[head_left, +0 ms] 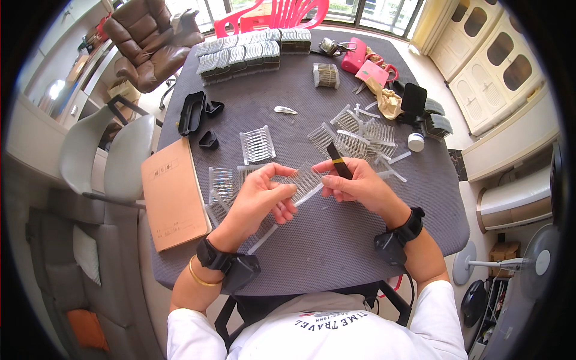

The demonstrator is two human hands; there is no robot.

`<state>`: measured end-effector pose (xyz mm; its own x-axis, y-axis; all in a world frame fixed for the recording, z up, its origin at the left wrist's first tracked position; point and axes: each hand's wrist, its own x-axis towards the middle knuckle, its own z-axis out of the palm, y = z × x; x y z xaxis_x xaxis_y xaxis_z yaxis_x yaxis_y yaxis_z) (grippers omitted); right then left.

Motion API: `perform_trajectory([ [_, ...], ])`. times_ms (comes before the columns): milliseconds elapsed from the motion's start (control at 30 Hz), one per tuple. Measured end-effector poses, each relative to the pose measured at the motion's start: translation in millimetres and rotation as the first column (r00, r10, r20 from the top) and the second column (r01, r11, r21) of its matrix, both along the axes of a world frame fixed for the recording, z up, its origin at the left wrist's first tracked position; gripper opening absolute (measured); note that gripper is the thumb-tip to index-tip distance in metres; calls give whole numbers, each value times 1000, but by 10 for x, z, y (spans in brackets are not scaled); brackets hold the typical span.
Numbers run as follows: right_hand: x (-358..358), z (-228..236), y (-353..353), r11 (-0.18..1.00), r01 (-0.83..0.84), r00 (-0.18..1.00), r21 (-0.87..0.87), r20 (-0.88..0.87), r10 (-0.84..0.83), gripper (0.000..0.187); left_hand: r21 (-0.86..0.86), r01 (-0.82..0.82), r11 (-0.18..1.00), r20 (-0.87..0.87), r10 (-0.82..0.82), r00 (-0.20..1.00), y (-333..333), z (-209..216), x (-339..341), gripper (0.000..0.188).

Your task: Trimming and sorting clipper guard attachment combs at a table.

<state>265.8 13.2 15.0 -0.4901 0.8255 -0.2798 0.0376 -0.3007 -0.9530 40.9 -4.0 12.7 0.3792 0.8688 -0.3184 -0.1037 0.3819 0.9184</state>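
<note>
My left hand [264, 195] pinches the left side of a small rack of thin metal pins [300, 185] edged with a pale plastic strip. At its right end, the fingertips of my right hand [363, 187] close on the same rack. Black tweezers with a yellow band [339, 161] also sit in my right hand, tips pointing away from me. Beyond the hands lies a similar rack [257, 144], flat on the table. More racks lie partly under my left hand, including a shiny one [221, 183]. Several others form a loose heap [354, 137] at the right.
A brown paper-covered notebook [174, 195] lies left on the grey table [336, 252]. Black trays [192, 114], a silver snap clip [285, 110] and a wire-wound spool [326, 75] stand farther back. Stacked cards [240, 63], pink scissors [390, 73] and a white jar [415, 142] line the edges.
</note>
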Motion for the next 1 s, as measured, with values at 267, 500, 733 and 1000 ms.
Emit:
perform_trajectory([
  [267, 23, 112, 6, 980, 115, 989, 162, 69, -127, 26, 228, -2, 974, -53, 14, 998, 42, -56, -55, 31],
  [500, 376, 88, 244, 675, 332, 801, 659, 181, -570, 26, 817, 274, 508, -572, 647, 504, 226, -179, -228, 58],
  [733, 103, 7, 90, 827, 201, 925, 525, 176, -336, 22, 803, 364, 471, -595, 636, 490, 228, -219, -239, 27],
  [1000, -104, -38, -47, 992, 83, 993, 91, -86, -75, 32, 925, 352, 140, -377, 433, 819, 5, -69, 71, 24],
])
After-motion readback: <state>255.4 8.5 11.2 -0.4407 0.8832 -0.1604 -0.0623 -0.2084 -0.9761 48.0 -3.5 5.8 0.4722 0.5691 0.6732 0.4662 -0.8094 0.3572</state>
